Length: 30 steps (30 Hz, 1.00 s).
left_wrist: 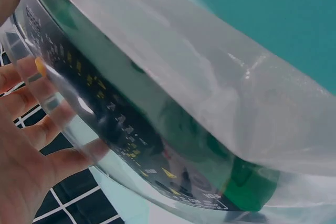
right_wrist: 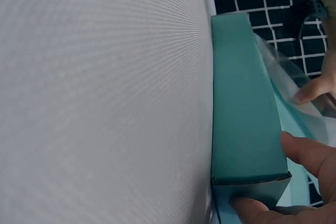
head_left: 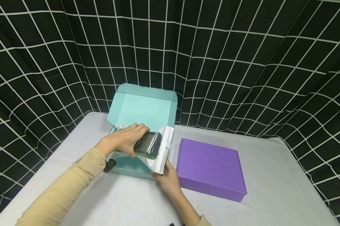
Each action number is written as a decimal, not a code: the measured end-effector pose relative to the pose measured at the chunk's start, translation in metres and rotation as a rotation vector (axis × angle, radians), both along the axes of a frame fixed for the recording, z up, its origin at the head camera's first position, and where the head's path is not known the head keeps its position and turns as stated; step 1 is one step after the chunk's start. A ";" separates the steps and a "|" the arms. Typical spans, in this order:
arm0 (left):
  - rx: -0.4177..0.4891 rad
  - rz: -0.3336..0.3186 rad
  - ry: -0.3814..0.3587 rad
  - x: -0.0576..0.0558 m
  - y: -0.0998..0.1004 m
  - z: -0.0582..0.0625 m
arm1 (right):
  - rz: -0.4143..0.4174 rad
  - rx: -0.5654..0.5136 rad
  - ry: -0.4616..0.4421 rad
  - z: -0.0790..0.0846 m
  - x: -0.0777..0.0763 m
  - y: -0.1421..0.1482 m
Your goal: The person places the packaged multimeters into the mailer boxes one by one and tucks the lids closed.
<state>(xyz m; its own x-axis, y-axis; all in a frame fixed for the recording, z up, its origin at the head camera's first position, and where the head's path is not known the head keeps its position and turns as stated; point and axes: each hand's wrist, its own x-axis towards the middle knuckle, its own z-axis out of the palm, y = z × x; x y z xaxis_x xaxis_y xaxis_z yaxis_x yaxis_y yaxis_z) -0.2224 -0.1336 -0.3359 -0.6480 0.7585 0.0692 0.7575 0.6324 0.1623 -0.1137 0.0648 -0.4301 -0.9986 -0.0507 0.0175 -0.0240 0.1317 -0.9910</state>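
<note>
A multimeter (head_left: 149, 143) with a dark face and green edges is inside a clear and white plastic pouch (head_left: 165, 150). My left hand (head_left: 127, 138) grips it through the plastic, thumb on one side and fingers on the other. Tilted, the pouch is over the open teal box (head_left: 127, 172), whose lid (head_left: 144, 110) stands up at the back. My right hand (head_left: 170, 181) holds the box's near right corner; in the right wrist view the thumb lies at the top rim and a finger presses the outer wall. Part of the pouch is hidden behind my left hand.
A closed purple box (head_left: 210, 166) sits on the white table (head_left: 274, 188), just right of the teal box. Behind the table hangs a black curtain (head_left: 209, 62) with a white grid.
</note>
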 end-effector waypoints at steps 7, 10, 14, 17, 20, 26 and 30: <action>-0.001 0.010 -0.031 -0.004 -0.001 -0.007 | -0.004 -0.011 -0.014 0.001 0.000 -0.002; -0.005 0.018 -0.049 -0.006 -0.003 -0.011 | -0.017 -0.015 -0.037 0.001 0.000 -0.002; -0.010 0.030 -0.067 -0.008 -0.005 -0.016 | -0.027 -0.005 -0.035 0.001 0.000 -0.002; -0.014 0.037 -0.077 -0.009 -0.007 -0.020 | -0.032 0.005 -0.027 0.000 0.000 -0.001; -0.023 0.037 -0.075 -0.011 -0.008 -0.024 | -0.036 0.012 -0.026 0.000 0.001 -0.001; -0.052 0.041 -0.099 -0.012 -0.007 -0.028 | -0.041 0.027 -0.016 0.001 0.000 -0.001; -0.078 0.067 -0.170 -0.012 -0.008 -0.032 | -0.050 0.046 -0.017 0.002 0.000 -0.001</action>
